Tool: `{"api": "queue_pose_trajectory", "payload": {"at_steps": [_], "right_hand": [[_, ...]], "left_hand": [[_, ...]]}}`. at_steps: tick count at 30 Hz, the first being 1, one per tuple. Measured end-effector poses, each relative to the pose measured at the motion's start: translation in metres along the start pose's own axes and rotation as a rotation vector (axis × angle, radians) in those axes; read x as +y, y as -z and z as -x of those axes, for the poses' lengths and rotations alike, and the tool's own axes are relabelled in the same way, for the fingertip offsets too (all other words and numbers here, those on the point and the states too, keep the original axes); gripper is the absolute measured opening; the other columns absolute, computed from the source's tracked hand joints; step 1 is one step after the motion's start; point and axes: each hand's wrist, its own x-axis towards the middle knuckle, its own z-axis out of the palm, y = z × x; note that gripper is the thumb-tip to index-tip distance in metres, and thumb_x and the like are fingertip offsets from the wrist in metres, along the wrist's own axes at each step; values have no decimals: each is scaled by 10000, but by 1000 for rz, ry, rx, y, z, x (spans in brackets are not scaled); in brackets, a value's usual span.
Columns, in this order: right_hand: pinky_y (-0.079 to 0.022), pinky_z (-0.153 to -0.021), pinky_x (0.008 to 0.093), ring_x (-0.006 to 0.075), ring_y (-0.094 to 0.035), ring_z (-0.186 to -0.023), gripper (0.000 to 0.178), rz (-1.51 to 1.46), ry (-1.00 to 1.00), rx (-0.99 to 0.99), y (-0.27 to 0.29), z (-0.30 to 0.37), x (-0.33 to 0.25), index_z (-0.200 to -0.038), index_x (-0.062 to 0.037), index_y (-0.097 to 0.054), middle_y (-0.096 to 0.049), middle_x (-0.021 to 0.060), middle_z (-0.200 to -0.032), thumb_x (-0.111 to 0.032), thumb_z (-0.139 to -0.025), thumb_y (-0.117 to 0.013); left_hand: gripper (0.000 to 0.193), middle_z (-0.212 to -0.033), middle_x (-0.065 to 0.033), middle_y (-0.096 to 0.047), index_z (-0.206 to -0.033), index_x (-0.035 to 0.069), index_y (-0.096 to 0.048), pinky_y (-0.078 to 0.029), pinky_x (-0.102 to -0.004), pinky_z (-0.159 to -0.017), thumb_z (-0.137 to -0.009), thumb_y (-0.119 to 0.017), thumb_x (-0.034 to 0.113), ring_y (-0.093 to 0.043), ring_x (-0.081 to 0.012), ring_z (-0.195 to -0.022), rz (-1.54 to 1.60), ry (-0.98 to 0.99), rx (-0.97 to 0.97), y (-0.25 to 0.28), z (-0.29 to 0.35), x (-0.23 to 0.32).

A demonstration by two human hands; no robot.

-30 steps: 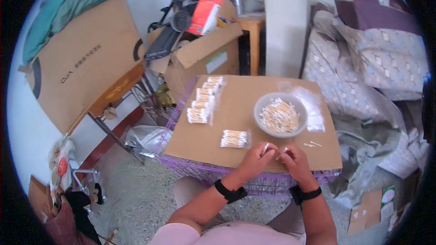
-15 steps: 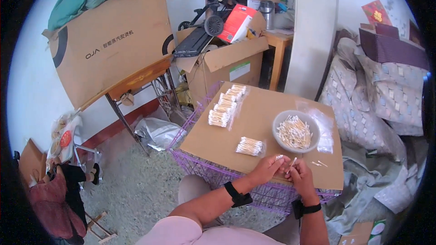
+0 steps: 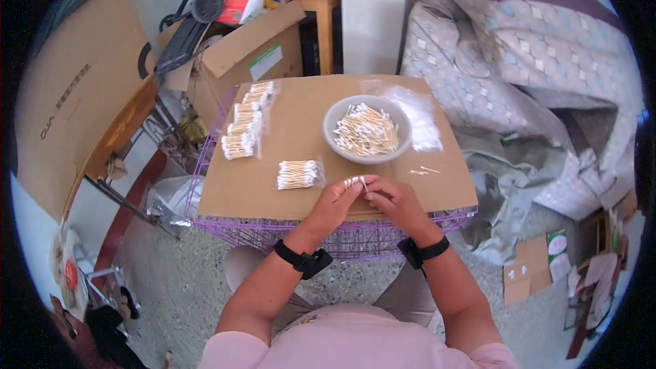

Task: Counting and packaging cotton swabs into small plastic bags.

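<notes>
Over the near edge of the cardboard tabletop [image 3: 301, 133], my left hand [image 3: 331, 206] is closed around several cotton swabs [image 3: 352, 182], their white tips showing above the fingers. My right hand [image 3: 398, 203] meets it from the right, thumb and fingers pinched at a cotton swab [image 3: 364, 186] beside that bunch. Beyond both hands stands a grey bowl [image 3: 370, 160] heaped with loose cotton swabs [image 3: 365, 130]. To the left of my hands lies a clear bag packed with cotton swabs [image 3: 298, 174].
A row of filled swab bags [image 3: 244, 126] lies at the far left of the tabletop. Clear plastic bags [image 3: 420, 123] and a few stray swabs [image 3: 425, 170] are right of the bowl. Purple wire mesh [image 3: 328, 236] supports the cardboard. A large open carton [image 3: 253, 55] stands behind.
The whole view has swung to the right, so the table sits further left and higher in the picture. Both hands stay together at the swabs, with the fingers slightly shifted.
</notes>
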Motion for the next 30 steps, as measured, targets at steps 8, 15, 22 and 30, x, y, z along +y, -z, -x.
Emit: {"api": "queue_pose_trajectory", "payload": {"at_steps": [8,15,22,30], "right_hand": [[-506,-729,360,256,-646,-819,139,159,246,60,0,2,9,-966,-34,-661,-677,104,-912,-132,-869,-645],[-501,-740,422,332,-636,-861,150,187,294,99,-3,9,6,-945,-46,-670,-662,147,-915,-167,-865,-629],[-493,-697,397,318,-629,-782,164,212,183,77,-1,10,-3,-957,-33,-668,-653,145,-836,-157,-850,-653],[-492,-662,291,155,-598,-750,248,-49,185,58,4,10,7,-1037,-51,-664,-614,63,-869,-149,-816,-719]], "left_hand": [[401,-1257,-93,-586,-1336,-41,-491,-393,-301,-1027,-1037,-372,199,-543,-146,-1140,-75,37,-56,-6,1,6],[380,-1252,-128,-599,-1252,-46,-537,-410,-335,-1026,-1041,-368,221,-567,-181,-1124,-23,-56,25,-4,2,-12],[297,-939,-89,-627,-1145,21,-531,-503,-326,-735,-1038,-394,262,-581,-141,-784,199,-55,227,22,11,-29],[518,-1118,-114,-585,-1424,40,-315,-475,-303,-809,-1002,-474,294,-574,-148,-919,-468,28,-24,-6,14,7]]}}
